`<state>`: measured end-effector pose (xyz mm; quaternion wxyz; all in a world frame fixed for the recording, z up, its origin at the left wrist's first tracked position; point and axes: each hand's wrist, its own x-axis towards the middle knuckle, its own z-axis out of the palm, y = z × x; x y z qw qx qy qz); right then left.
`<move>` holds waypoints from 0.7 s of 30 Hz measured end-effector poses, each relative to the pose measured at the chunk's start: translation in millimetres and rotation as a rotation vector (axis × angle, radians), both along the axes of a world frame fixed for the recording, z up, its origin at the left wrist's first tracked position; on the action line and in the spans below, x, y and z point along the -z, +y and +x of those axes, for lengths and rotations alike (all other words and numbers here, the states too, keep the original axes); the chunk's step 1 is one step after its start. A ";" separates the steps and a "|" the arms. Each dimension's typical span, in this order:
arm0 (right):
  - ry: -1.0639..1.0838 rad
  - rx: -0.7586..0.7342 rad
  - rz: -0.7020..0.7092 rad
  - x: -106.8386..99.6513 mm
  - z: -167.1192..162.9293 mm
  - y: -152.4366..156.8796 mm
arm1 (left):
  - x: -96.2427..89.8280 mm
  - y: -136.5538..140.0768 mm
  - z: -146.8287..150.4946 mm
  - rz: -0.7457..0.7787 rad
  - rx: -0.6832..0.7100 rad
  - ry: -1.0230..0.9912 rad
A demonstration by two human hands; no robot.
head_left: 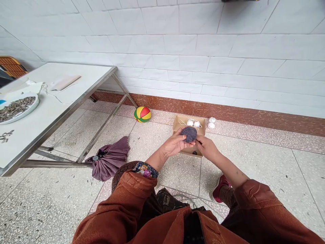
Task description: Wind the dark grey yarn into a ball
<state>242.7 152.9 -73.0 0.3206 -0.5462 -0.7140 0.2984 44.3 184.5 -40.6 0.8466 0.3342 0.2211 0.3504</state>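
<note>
A ball of dark grey yarn (189,134) rests in my left hand (175,143), whose thumb and fingers curl around its left side and underside. At the ball's right edge is my right hand (206,147), its fingers pinched together; whatever is between them is too small to make out. Below both hands a cardboard box (177,123) sits on the floor. White yarn balls (193,123) with loose strands lie in it, along with a small dark piece (194,153) near its front. More white balls (211,122) stand on the floor just right of the box.
At left is a table (83,73) with metal legs, bearing a plate (35,103) of seed-like bits. A folded purple umbrella (111,157) leans by its leg. A striped ball (142,114) lies near the tiled wall (162,61). Dark bits are scattered over the floor.
</note>
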 end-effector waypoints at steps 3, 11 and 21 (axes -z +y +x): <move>-0.043 -0.034 0.039 -3.8 -0.1 -3.0 | 2.9 2.4 -3.3 0.000 -0.026 0.040; -0.057 -0.339 0.103 -26.6 -2.9 -13.6 | 16.7 6.3 3.8 0.140 -0.161 0.390; 0.142 0.065 0.112 -32.7 13.3 11.2 | 18.4 -6.1 7.3 0.262 0.111 0.397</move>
